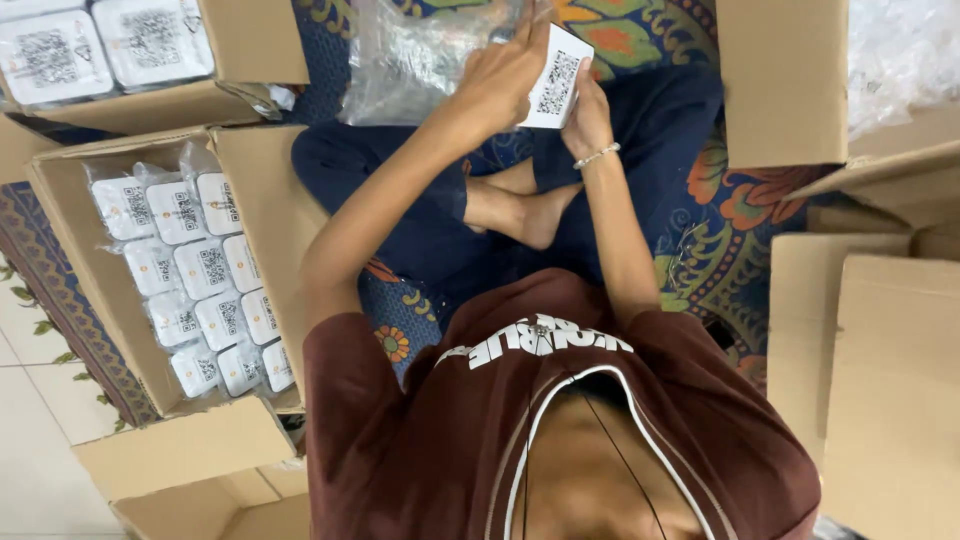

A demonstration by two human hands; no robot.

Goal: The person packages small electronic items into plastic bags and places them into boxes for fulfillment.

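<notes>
An open cardboard box (70, 250) at left holds rows of bagged white devices (195, 290). The seated person's left hand (500, 80) closes its fingers around a small white device (556, 80), pressing it toward a clear plastic bag (420, 55). The right hand (585, 115), bracelet (597, 155) on the wrist, grips the device's other edge. More cardboard boxes (870, 350) stand at right.

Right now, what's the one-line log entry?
left hand: grips white packet | right hand: grips same | nearby: plastic bag, open carton
</notes>
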